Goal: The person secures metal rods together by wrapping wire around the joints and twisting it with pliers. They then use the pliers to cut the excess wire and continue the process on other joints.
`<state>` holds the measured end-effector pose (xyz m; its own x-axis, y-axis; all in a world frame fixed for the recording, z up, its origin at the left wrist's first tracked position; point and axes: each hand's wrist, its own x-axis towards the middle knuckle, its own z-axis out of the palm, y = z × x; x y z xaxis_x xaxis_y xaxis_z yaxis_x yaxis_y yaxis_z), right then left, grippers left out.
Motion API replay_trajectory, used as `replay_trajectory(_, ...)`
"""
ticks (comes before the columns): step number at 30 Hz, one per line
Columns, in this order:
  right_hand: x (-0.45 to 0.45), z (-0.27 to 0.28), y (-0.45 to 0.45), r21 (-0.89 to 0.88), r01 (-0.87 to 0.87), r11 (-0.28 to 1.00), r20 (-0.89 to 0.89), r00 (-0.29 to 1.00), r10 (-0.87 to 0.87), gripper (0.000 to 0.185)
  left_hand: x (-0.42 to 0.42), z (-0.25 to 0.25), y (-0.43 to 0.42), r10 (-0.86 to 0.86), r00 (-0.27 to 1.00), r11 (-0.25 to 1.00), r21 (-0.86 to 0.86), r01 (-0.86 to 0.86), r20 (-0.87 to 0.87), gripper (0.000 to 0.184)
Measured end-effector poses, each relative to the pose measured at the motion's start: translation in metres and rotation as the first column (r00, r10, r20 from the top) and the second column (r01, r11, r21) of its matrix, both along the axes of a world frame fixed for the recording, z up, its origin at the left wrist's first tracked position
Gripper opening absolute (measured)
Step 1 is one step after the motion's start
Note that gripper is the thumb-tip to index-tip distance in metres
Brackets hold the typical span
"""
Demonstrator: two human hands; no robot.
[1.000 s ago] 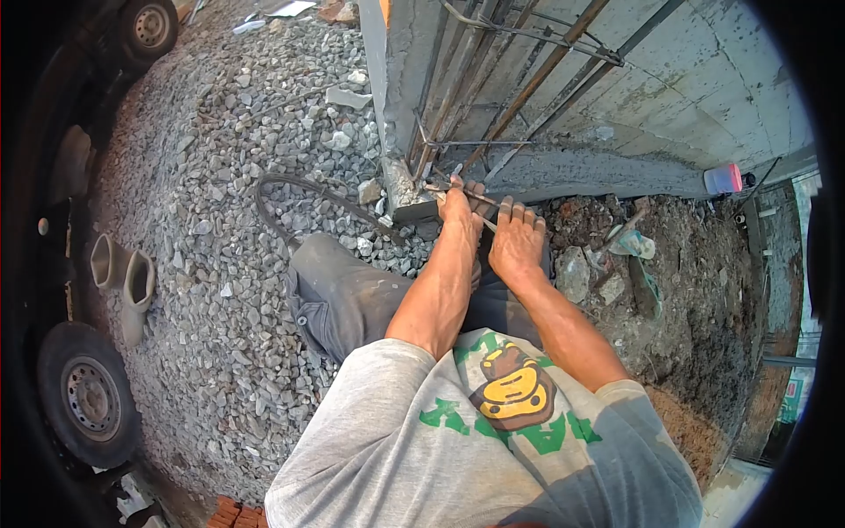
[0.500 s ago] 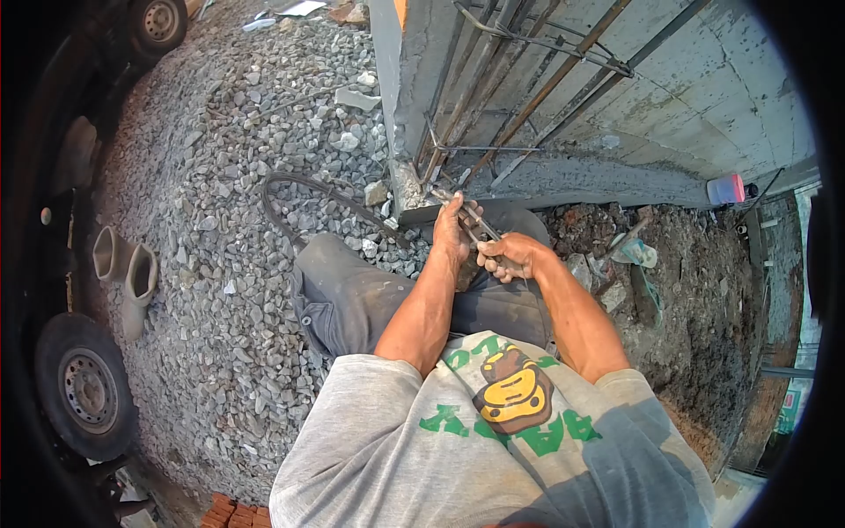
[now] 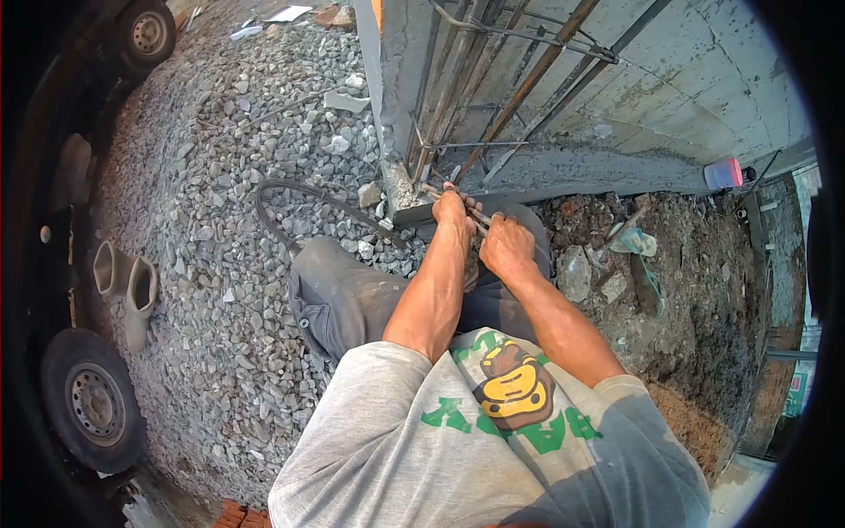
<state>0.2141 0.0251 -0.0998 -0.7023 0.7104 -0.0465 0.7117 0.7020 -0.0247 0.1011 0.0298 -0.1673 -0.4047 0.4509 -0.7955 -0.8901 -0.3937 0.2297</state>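
Tool (image 3: 478, 217) slants through left grip (image 3: 451, 209) into right grip (image 3: 508, 244).

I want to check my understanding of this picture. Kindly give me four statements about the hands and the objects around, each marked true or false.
1. The left hand and the right hand both grip one thin rod. True.
2. Two boots stand inside a bucket. False: the boots are on the gravel.
3. Metal bars stand near the grey wall. True.
4. The shirt is plain. False: the shirt has a print and green letters.
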Motion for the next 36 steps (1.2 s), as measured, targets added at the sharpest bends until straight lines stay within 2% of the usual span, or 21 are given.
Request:
replay_trajectory(4,0.004,-0.005,0.013,-0.134,-0.022,0.991,0.019,1.0,0.025,0.024,0.003,-0.008,-0.014,-0.157,0.984,0.985,-0.089,0.149,-0.088,0.029)
replay_trajectory(5,-0.002,0.014,0.019,-0.524,0.181,0.832,0.12,0.983,-0.138,0.027,0.003,-0.011,-0.023,-0.143,0.983,0.989,0.02,0.146,-0.118,0.029)
replay_trajectory(6,-0.007,0.026,0.024,-0.794,0.358,0.492,0.272,0.932,-0.24,0.031,0.002,-0.016,-0.028,-0.127,0.981,0.981,0.129,0.147,-0.149,0.03)
replay_trajectory(7,0.001,0.008,0.034,-0.945,0.261,0.197,0.195,0.934,-0.3,0.038,0.002,-0.021,-0.031,-0.104,0.98,0.976,0.173,0.134,-0.17,0.027)
replay_trajectory(8,0.008,-0.008,0.044,-0.945,0.259,0.198,0.192,0.933,-0.303,0.038,0.002,-0.025,-0.031,-0.106,0.979,0.975,0.174,0.137,-0.173,0.027)
replay_trajectory(10,0.012,-0.014,0.05,-0.951,0.181,-0.249,0.257,0.912,-0.321,0.038,0.004,-0.011,-0.037,-0.103,0.985,0.955,0.263,0.136,-0.135,0.025)
replay_trajectory(11,0.016,-0.024,0.051,-0.954,0.14,-0.265,0.221,0.926,-0.307,0.046,0.005,-0.005,-0.036,-0.075,0.99,0.961,0.256,0.104,-0.123,0.023)
replay_trajectory(14,0.015,-0.018,0.044,-0.972,0.158,-0.171,0.207,0.923,-0.323,0.049,0.0,-0.034,-0.033,-0.048,0.992,0.895,0.436,0.096,-0.12,0.02)
replay_trajectory(15,0.013,-0.012,0.042,-0.972,0.223,-0.071,0.234,0.928,-0.29,0.055,-0.001,-0.039,-0.03,-0.041,0.996,0.885,0.459,0.073,-0.079,0.018)
replay_trajectory(16,0.011,-0.006,0.034,-0.971,0.227,-0.076,0.239,0.928,-0.285,0.055,0.0,-0.037,-0.028,-0.038,0.996,0.889,0.454,0.068,-0.076,0.018)
replay_trajectory(17,0.01,0.0,0.022,-0.872,0.247,0.423,0.164,0.961,-0.224,0.059,0.001,-0.034,-0.026,-0.038,0.994,0.933,0.352,0.073,-0.105,0.019)
replay_trajectory(18,0.008,0.01,0.01,-0.552,0.175,0.815,0.123,0.984,-0.128,0.062,0.003,-0.028,-0.023,-0.04,0.99,0.966,0.247,0.073,-0.136,0.021)
replay_trajectory(20,0.008,0.025,-0.005,-0.506,0.171,0.845,0.106,0.985,-0.136,0.059,0.008,-0.017,-0.013,-0.014,0.983,0.996,0.084,0.03,-0.181,0.022)
replay_trajectory(22,0.015,0.014,-0.012,-0.075,-0.032,0.997,0.109,0.993,0.04,0.049,0.009,-0.005,-0.002,0.014,0.991,0.999,-0.036,-0.019,-0.13,0.021)
replay_trajectory(26,0.009,-0.006,-0.006,0.09,-0.006,0.996,0.093,0.996,-0.003,0.03,0.007,-0.012,0.01,0.054,0.991,0.994,-0.089,-0.065,-0.126,0.021)
replay_trajectory(30,0.009,-0.027,0.014,-0.115,-0.037,0.993,0.035,0.999,0.041,0.022,0.003,-0.015,-0.006,-0.13,0.988,0.974,-0.199,0.112,-0.083,0.023)
replay_trajectory(31,0.003,-0.007,0.017,-0.536,0.169,0.827,0.074,0.985,-0.153,0.022,0.005,-0.028,-0.013,-0.116,0.979,0.99,-0.103,0.1,-0.166,0.024)
replay_trajectory(32,-0.002,0.009,0.02,-0.829,0.319,0.46,0.189,0.933,-0.308,0.024,0.006,-0.035,-0.018,-0.095,0.963,0.995,0.0,0.098,-0.252,0.025)
replay_trajectory(33,0.001,0.018,0.025,-0.929,0.312,0.2,0.228,0.907,-0.355,0.031,0.006,-0.029,-0.029,-0.123,0.962,0.986,0.082,0.147,-0.243,0.027)
replay_trajectory(34,0.006,0.014,0.031,-0.929,0.313,0.196,0.23,0.906,-0.356,0.031,0.006,-0.023,-0.036,-0.126,0.962,0.986,0.079,0.149,-0.242,0.027)
replay_trajectory(36,0.012,-0.003,0.041,-0.951,0.146,-0.273,0.246,0.891,-0.381,0.034,0.003,-0.01,-0.045,-0.148,0.98,0.96,0.219,0.175,-0.132,0.025)
